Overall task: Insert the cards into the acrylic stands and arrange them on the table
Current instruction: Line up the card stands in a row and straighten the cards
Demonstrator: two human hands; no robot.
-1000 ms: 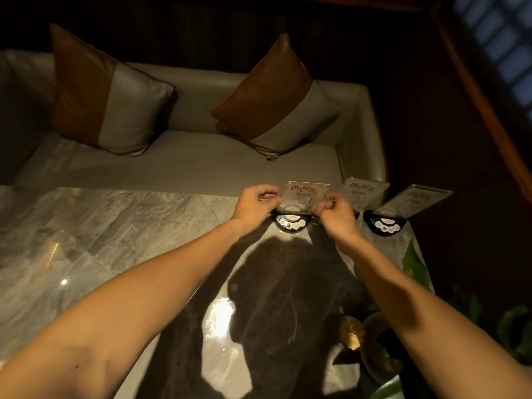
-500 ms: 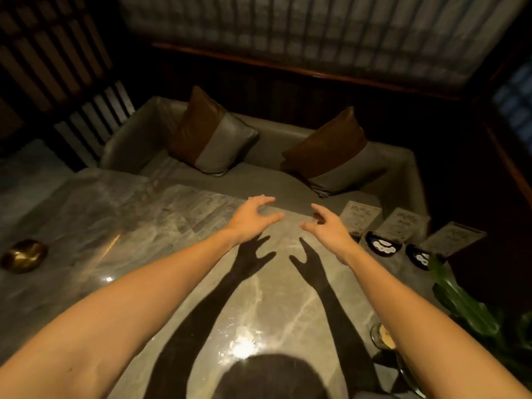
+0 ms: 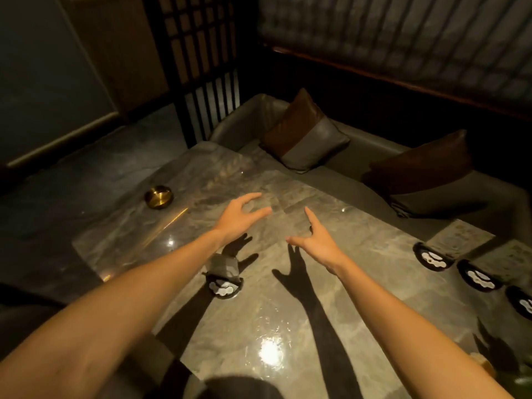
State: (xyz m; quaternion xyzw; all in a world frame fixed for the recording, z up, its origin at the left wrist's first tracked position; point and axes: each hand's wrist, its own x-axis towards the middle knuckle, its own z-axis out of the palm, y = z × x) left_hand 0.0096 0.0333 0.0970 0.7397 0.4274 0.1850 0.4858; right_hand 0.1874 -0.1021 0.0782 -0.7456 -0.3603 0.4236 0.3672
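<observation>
We see one acrylic stand [image 3: 224, 276] near the middle of the marble table [image 3: 288, 312], seemingly with a card in it, though the dim light blurs it. Three more stands [image 3: 431, 256] line the table's right edge, well apart from it. Above the table, our left hand [image 3: 240, 216] and right hand [image 3: 316, 240] hover with fingers spread, holding nothing. A brass bowl [image 3: 159, 196] sits at the table's far left corner.

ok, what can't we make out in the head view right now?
- Card text: too small and dim.
- Third stand on the right: cut off by the frame edge.
- Stand under the left forearm: partly in shadow, so its card is unclear.
- Object at the lower right: dark and cropped.
</observation>
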